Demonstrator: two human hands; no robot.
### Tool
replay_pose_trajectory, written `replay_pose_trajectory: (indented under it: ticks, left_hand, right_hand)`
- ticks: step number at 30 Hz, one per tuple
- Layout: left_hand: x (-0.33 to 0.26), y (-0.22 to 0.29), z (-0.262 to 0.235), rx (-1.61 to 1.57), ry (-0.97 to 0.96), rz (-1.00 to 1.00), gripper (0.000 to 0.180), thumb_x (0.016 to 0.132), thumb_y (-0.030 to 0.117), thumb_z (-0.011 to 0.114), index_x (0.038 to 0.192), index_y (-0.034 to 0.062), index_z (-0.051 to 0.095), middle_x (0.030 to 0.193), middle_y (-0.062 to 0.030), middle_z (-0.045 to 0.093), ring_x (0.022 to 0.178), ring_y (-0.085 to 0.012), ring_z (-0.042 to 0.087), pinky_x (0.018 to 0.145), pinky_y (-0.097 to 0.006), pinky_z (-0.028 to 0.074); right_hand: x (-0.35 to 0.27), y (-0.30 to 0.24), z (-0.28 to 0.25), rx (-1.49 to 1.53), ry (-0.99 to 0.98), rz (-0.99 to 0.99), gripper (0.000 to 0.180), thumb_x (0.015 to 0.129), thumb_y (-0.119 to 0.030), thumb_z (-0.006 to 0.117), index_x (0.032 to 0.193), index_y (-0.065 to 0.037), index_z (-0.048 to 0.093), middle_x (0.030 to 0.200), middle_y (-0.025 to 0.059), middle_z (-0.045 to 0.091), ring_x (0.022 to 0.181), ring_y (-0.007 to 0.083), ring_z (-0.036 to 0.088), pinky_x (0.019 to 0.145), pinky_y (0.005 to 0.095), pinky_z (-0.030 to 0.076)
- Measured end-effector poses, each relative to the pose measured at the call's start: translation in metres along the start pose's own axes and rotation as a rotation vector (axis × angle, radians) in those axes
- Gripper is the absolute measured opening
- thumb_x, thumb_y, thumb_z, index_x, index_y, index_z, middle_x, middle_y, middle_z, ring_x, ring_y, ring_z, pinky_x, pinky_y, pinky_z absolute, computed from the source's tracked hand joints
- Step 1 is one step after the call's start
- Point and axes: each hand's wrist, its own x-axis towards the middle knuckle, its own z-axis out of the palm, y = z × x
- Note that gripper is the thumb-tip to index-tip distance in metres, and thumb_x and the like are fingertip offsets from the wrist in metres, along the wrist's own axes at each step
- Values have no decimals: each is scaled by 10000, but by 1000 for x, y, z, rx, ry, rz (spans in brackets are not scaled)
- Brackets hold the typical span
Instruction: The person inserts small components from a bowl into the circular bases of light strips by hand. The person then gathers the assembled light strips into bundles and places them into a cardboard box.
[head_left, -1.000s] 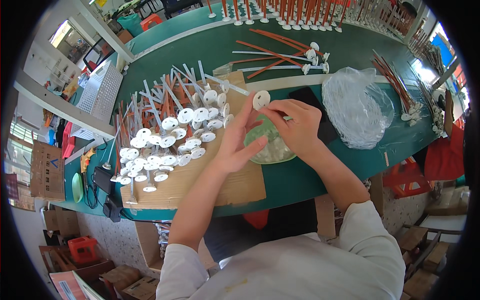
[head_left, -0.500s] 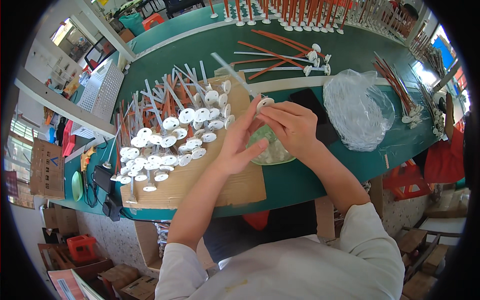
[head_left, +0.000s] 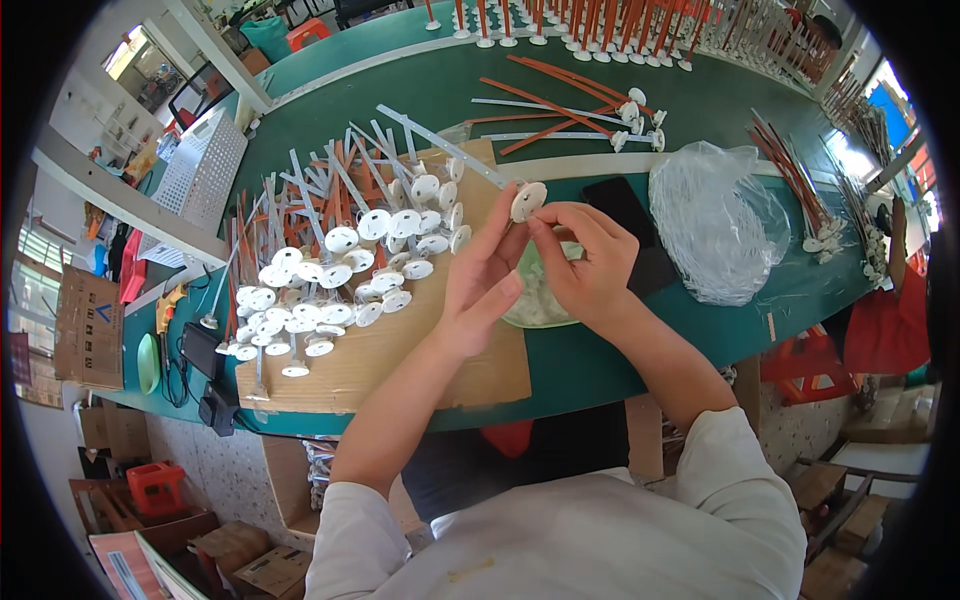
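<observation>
Spanning most of the view: green table, edges bowed by the lens. On it, left of centre, a flat brown cardboard sheet. On the sheet, a heaped pile of silvery and orange strips with white round ends; these ends lie mostly toward the person, the bare strip ends mostly away.

Right of the hands: crumpled clear plastic bag, contents not distinguishable. Farther back, a loose group of strips, orange and silvery, some crossed, white ends to the right.

Both hands raised, between pile and bag. Left hand: fingers extended upward, thumb well apart from them. Right hand: thumb and index fingertip brought close together, other fingers bent.

Flat black object beyond the right hand, partly covered by it. Below the hands in view, a green bowl, partly hidden; pale contents, too blurred to identify.

Silvery strip: slants up and left from the left fingers, which hold it near its disc end; exact clasp hidden.

White disc: at the left fingertips, face toward the camera. Right fingertips at its lower right edge; cannot tell whether they pinch the rim.
</observation>
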Motion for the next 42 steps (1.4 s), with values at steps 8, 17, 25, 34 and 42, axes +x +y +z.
replay_pose_trajectory:
  ticks: [8,17,25,34,42]
  left_hand:
    - [-3,-8,19,102,126,-21,743,935,68,508,1515,-54,61,1580,-184,155,1459,-268,195,1171,-386,163]
    - [-5,-9,19,79,185,-58,686,959,-14,437,1520,-34,43,1588,-163,146,1470,-260,155,1173,-372,157]
    - [-2,-8,20,232,127,-33,679,960,-21,431,1515,-47,40,1589,-161,134,1472,-257,139,1175,-379,146]
    - [10,13,-5,761,445,16,353,887,-34,618,1237,14,629,916,-112,723,738,-106,661,666,-228,509]
    - [4,17,-17,1182,239,207,377,786,-4,728,1157,33,676,825,-142,714,647,-230,692,572,-256,519]
  right_hand:
    - [-5,13,11,-51,78,-86,72,815,55,661,883,37,644,824,120,671,645,176,649,601,258,544]
    - [-4,17,16,-50,77,-116,95,777,51,652,860,5,641,812,123,672,664,272,654,582,313,523]
    - [-3,17,16,-41,84,-165,121,768,52,662,880,10,644,810,115,664,649,257,634,570,309,507]
    - [-8,12,16,182,-73,-77,160,837,86,624,991,63,663,897,153,686,718,202,670,648,272,549]
    - [-16,17,17,314,-18,151,159,788,65,678,941,20,682,875,124,700,723,175,684,636,263,566]
